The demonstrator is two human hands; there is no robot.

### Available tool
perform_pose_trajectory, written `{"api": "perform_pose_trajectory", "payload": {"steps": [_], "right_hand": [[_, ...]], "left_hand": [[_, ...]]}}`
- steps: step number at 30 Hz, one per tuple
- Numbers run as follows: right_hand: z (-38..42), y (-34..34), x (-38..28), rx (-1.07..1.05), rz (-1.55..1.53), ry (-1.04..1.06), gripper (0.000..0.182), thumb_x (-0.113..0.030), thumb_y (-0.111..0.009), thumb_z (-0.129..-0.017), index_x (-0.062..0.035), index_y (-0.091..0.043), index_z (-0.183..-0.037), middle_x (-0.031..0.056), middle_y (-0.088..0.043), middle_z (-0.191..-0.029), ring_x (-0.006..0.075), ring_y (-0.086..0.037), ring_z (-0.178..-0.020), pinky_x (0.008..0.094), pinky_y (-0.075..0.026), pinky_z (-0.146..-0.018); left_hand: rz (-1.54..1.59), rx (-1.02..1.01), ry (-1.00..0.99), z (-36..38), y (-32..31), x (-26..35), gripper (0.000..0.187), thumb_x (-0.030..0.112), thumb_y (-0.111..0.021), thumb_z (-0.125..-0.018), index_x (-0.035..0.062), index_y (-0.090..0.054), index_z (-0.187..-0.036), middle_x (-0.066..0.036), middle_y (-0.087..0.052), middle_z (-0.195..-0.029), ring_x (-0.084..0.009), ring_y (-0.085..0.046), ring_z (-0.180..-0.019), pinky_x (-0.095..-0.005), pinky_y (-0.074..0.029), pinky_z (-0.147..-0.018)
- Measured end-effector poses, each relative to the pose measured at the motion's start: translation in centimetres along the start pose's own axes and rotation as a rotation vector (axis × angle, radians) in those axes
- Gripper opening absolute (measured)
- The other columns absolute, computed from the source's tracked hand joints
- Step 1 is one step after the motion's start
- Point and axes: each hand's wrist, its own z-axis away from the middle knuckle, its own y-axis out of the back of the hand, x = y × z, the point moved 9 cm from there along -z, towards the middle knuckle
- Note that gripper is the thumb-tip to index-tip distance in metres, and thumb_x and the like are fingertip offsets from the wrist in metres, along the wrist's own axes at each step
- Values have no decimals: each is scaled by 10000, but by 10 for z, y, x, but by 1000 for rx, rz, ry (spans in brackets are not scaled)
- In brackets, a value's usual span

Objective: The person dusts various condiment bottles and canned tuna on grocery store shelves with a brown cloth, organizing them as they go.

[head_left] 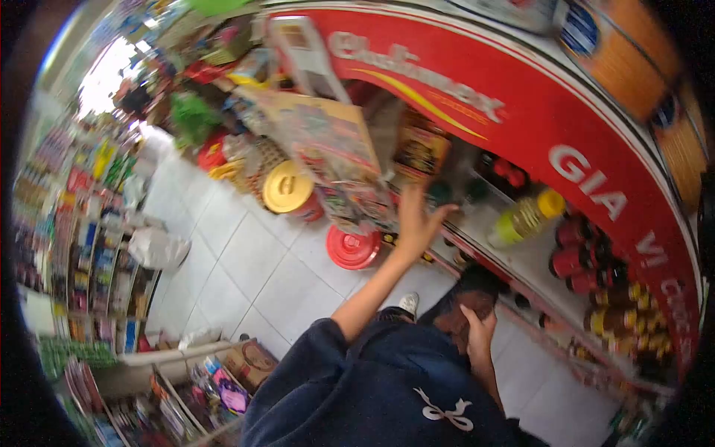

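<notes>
My left hand (417, 220) reaches up to the shelf with its thumb spread away from the fingers. Its blurred fingertips are right at the lower edge of a dark package with an orange-yellow label (421, 147). Just beside the thumb stand dark green-capped bottles (441, 194). Close to my body, my right hand (478, 328) is closed around a dark brown-and-black thing (454, 322); I cannot tell what kind it is. To the right on the shelf a bottle with a yellow cap and yellow-green contents (525, 218) leans over.
A red sign (514, 112) curves above the shelves. Dark red-labelled bottles (577, 257) fill the right side. On the tiled floor (261, 276) stand a red-lidded tub (352, 247) and a yellow-lidded tub (287, 187). A white bag (158, 248) lies by the left shelving.
</notes>
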Motion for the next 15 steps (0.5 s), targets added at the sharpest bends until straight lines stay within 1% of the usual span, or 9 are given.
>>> {"api": "perform_pose_trajectory", "payload": {"steps": [2,3,6,9,11,14,15], "right_hand": [[-1,-1,3,-29,1,-11,274,-12,-624,-706,-3,-531,-964,73,-565,-914,180,-535,-854,291,-420,-771],[-1,7,11,53,12,-33,284,-10,-621,-710,0,-522,-976,72,-560,-926,183,-533,-859,296,-421,-772],[-5,5,23,-19,-88,-75,285,-6,-617,-714,-2,-516,-980,72,-549,-955,188,-527,-877,306,-420,-780],[-11,7,30,-12,-81,-80,292,-6,-611,-722,-6,-506,-995,74,-544,-968,191,-523,-892,312,-416,-794],[-12,9,33,-1,-38,-98,293,-12,-605,-732,-9,-498,-1005,73,-543,-966,195,-522,-897,313,-412,-803],[-14,6,38,-80,-95,-139,308,-34,-599,-751,-8,-486,-1037,74,-541,-965,197,-520,-901,314,-407,-805],[-14,10,34,1,-114,-108,304,-52,-590,-764,-8,-483,-1045,73,-541,-963,198,-520,-899,313,-406,-801]], "left_hand": [[-50,47,4,-5,-6,0,576,126,-670,-673,-2,-405,-1170,-196,-446,-1026,-350,-426,-979,-384,-362,-823],[-72,66,6,-8,-7,3,587,118,-655,-686,-4,-388,-1194,-204,-440,-1051,-362,-416,-1012,-393,-354,-845],[106,-19,83,-13,-18,2,605,111,-642,-699,-8,-361,-1222,-223,-436,-1099,-382,-394,-1065,-397,-338,-886],[66,36,42,-11,-16,1,600,126,-668,-675,-11,-397,-1192,-229,-470,-1115,-361,-465,-1032,-380,-368,-871],[-4,65,9,-2,-7,5,553,109,-653,-692,-16,-414,-1175,-223,-484,-1099,-349,-476,-1020,-370,-378,-860],[-22,80,-1,12,9,16,476,101,-651,-704,-28,-454,-1117,-203,-507,-1054,-335,-494,-963,-365,-379,-843],[-13,84,1,15,14,21,449,102,-654,-705,-33,-470,-1092,-195,-515,-1036,-331,-501,-938,-364,-377,-838]]}}
